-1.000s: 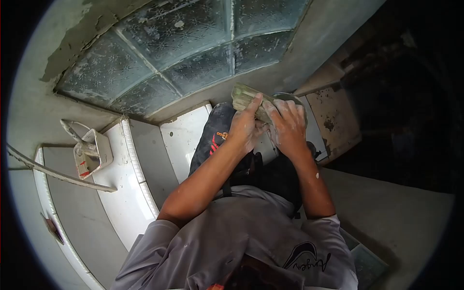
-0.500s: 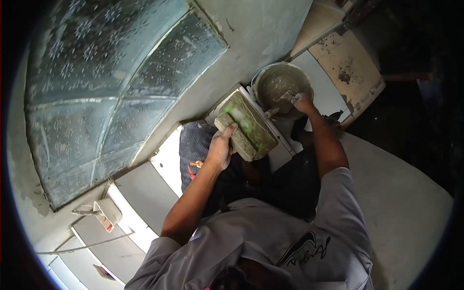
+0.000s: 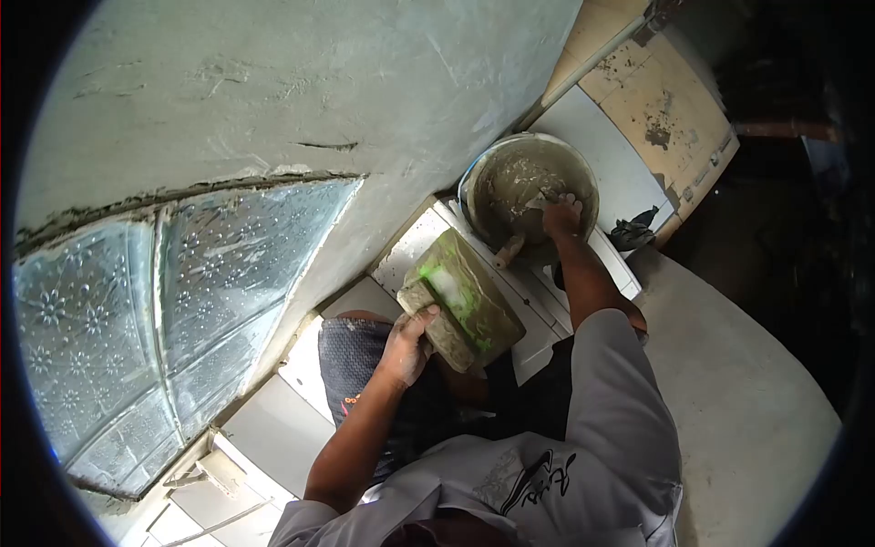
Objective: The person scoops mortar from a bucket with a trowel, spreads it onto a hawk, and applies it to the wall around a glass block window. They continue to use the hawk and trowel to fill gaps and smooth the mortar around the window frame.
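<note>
Downward, my left hand [image 3: 407, 351] grasped the thick handle of a green, rectangular, mortar-smeared float [image 3: 480, 294], near a round, grimy bucket [image 3: 492, 187]. My right hand [image 3: 562, 219], inside it, seemingly gripped a small pale tool [image 3: 540, 201]. A slack left grip could have tipped the float, which looked blotched grey-brown.

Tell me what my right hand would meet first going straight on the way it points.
Your right hand would probably meet the grey, mortar-like mix inside the bucket first, though its height above the mix is hard to judge.
</note>
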